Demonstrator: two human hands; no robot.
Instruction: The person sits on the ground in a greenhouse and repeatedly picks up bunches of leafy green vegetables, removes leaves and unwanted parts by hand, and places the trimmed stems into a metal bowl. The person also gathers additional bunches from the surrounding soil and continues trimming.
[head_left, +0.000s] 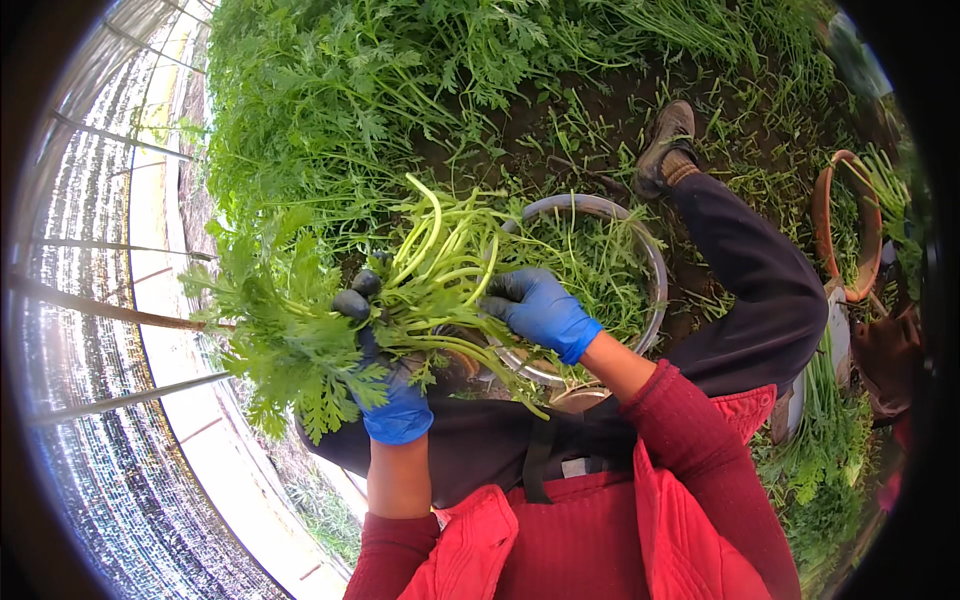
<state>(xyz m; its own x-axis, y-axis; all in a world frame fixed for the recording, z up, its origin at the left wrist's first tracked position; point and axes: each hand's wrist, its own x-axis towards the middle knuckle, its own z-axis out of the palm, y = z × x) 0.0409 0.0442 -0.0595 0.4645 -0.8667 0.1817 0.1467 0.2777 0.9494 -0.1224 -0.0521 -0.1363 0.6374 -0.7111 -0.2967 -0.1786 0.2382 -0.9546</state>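
My left hand (382, 360), in a blue glove with dark fingers, is closed around a bunch of leafy greens (300, 330). The lobed leaves spread to the left, and pale stems fan up and to the right. My right hand (536, 311), gloved the same way, is at the stem side of the bunch with thumb and fingers drawn together at a stem. Whether it pinches that stem is not plain. Just beyond my right hand stands a round tub (660, 281) with a grey rim, and loose cut greens (592, 262) lie inside it.
Dense growing greens (322, 112) fill the upper left. Cut stubble and dark soil (525, 135) lie ahead, beside my outstretched shoe (667, 142). An orange-rimmed container (825, 217) stands at the right, above a pile of greens (821, 435). Poles and plastic sheeting (90, 315) line the left.
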